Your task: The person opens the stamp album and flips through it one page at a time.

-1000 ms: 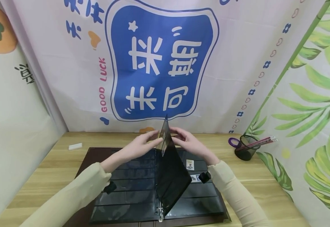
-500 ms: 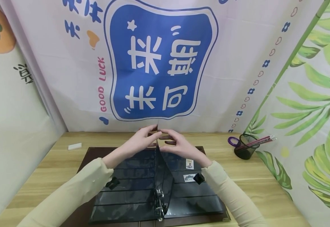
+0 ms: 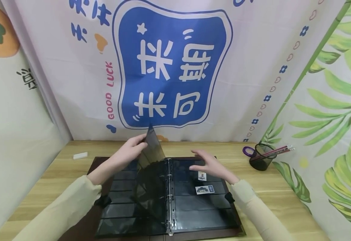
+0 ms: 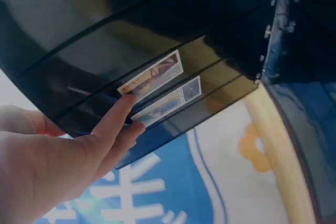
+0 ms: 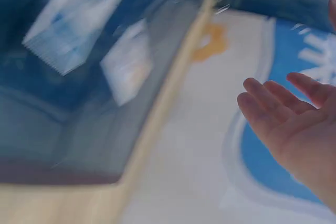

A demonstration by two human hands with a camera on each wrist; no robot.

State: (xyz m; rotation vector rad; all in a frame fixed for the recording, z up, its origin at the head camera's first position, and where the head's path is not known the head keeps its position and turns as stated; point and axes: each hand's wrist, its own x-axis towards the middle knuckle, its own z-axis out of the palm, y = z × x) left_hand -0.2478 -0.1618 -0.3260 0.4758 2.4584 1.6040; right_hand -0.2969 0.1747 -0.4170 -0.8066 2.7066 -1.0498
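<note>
Swung leftward since the earlier frame, now leaning over the left half of the open album (image 3: 217,233): one black page (image 3: 152,170), long axis along the metal rings (image 3: 170,197), free edge up and left, two stamps (image 4: 152,77) in its pockets, pinched by the left hand (image 3: 130,150). Above the facing page (image 3: 205,217), with two more stamps (image 3: 205,189), one right hand (image 3: 210,164), fingers parted wide. Toward the far end of the table (image 3: 281,194), one mesh cup (image 3: 260,164) of pencils (image 3: 284,149), count unclear, and one white block (image 3: 80,155).
</note>
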